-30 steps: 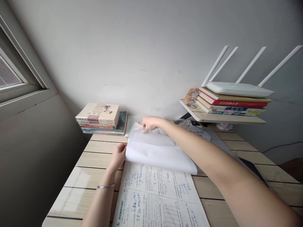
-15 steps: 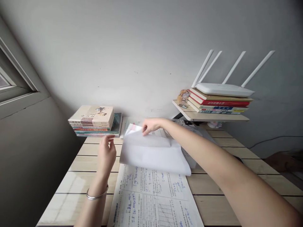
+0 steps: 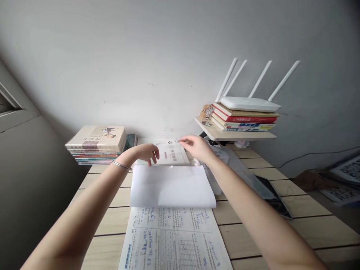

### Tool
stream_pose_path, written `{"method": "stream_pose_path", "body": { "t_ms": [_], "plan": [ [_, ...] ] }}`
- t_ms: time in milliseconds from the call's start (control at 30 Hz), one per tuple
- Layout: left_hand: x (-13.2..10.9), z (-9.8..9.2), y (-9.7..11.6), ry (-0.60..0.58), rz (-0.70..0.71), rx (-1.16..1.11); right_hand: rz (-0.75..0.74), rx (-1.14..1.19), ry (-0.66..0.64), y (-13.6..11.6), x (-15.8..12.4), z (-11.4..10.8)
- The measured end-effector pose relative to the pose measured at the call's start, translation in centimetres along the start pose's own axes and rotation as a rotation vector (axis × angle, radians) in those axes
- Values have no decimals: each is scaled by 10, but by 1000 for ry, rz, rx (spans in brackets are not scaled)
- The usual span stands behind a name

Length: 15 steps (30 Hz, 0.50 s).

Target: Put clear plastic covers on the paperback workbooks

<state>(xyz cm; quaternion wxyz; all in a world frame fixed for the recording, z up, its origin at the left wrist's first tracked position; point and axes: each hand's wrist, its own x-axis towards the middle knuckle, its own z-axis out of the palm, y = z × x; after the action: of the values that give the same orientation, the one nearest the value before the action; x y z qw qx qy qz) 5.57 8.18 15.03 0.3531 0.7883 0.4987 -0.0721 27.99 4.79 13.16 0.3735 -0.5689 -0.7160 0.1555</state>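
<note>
Reaching over the desk [image 3: 109,219] with hands apart from each other: left hand [image 3: 150,153] loosely bent, fingers separated, above the near part of a printed booklet [image 3: 168,153]; right hand [image 3: 197,147] pinched by its far right corner, impossible to tell whether on anything. Having just nearer, on the desk, a written-on sheet [image 3: 171,240], folded over blank white at its far end.

white four-antenna router [image 3: 250,103] chilling on stacked books [image 3: 247,119], little shelf [image 3: 242,135] under those, chunky book pile [image 3: 95,145] over left, skinny cable [image 3: 309,153] off right
</note>
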Motion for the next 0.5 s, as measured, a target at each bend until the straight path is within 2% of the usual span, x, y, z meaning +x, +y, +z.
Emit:
{"method": "stream_pose_path", "body": {
  "t_ms": [67, 133, 167, 233, 300, 333, 400, 500],
  "plan": [
    [8, -2, -9, -95, -2, -62, 105, 37, 171, 34, -35, -7],
    [13, -4, -13, -155, 4, -96, 319, 106, 266, 65, -73, -7],
    [16, -5, -15, -173, 14, -100, 434, 166, 266, 78, -90, -6],
    [20, -9, -15, -214, 51, -92, 561, 347, 154, 94, -118, -1],
    [24, -13, -13, -294, 93, -93, 603, 511, 75, 101, -134, 4],
    [27, -15, -11, -343, 112, -102, 603, 564, 77, 101, -139, 7],
    [33, -17, -5, -426, 140, -120, 584, 621, 139, 99, -140, 11],
    [44, -15, 9, -484, 164, -83, 561, 680, 198, 96, -135, 14]
  ]
}}
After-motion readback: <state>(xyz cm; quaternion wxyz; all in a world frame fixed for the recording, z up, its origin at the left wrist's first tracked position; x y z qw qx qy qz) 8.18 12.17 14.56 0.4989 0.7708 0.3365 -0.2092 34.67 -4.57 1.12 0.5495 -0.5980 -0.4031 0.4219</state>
